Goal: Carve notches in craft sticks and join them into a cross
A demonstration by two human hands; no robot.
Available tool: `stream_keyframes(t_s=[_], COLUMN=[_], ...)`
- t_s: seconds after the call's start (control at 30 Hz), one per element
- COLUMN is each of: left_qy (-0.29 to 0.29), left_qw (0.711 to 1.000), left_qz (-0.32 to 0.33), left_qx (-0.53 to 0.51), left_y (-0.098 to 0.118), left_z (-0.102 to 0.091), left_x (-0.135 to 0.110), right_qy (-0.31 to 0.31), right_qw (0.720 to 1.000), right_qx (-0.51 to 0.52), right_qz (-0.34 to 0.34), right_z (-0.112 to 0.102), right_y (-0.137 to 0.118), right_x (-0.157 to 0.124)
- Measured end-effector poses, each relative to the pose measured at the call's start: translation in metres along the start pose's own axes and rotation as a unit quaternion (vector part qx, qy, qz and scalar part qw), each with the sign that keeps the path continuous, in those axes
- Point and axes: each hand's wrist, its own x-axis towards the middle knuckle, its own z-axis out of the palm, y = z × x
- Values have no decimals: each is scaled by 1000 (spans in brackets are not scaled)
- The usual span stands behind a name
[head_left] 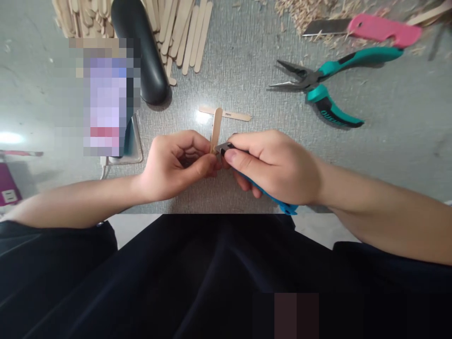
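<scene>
Between the thumb and fingers of my left hand (180, 162) a wooden craft stick (216, 127) stands up, pinched at its lower end. My right hand (275, 162) is closed round a blue utility knife (261, 186), whose handle end sticks out below the palm. The knife's metal tip meets the stick close to my left fingertips; how deep the blade sits I cannot tell. Just beyond my hands, a second craft stick (240, 116) lies flat on the table, with small dark marks near its middle.
Teal-handled needle-nose pliers (312, 82) lie spread at the right. Behind them are a pink utility knife (381, 30) and wood shavings (310, 9). A black case (146, 56) rests by many craft sticks (183, 33). A blurred phone-like screen (106, 103) stands at left, near a white cable (104, 167).
</scene>
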Motion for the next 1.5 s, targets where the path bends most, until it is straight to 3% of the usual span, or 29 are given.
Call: stream_keyframes(t_s=[0.2,0.3,0.47,0.57,0.7,0.83,1.0,1.13,1.23,1.33,1.5], left_qy=[-12,-12,-1,2,23,38,44,31,22,40,53], left_qw=[996,996,996,996,994,993,992,990,991,991,989], left_qz=[-68,-66,-69,-76,-97,-105,-117,-138,-132,-125,-123], left_qx=[-54,-64,-52,-39,-34,-22,-18,-13,-19,-30,-55], left_y=[1,2,0,-1,1,2,4,6,5,2,-3], left_z=[-3,-3,-3,-2,-1,1,3,2,1,1,0], left_x=[3,4,5,4,4,5,6,4,3,4,6], right_qy=[-47,-64,-130,-121,-58,-28,-24,-37,9,54,36], right_qw=[981,963,931,922,948,975,980,979,973,972,987], right_qx=[178,250,330,362,311,216,182,198,230,229,158], right_qz=[59,84,89,60,20,41,71,45,1,0,25], right_z=[-1,-1,-2,-3,-4,-3,-1,0,0,-2,-1], right_y=[4,8,17,21,21,15,7,16,23,23,15], right_x=[6,9,17,21,20,13,11,18,23,23,16])
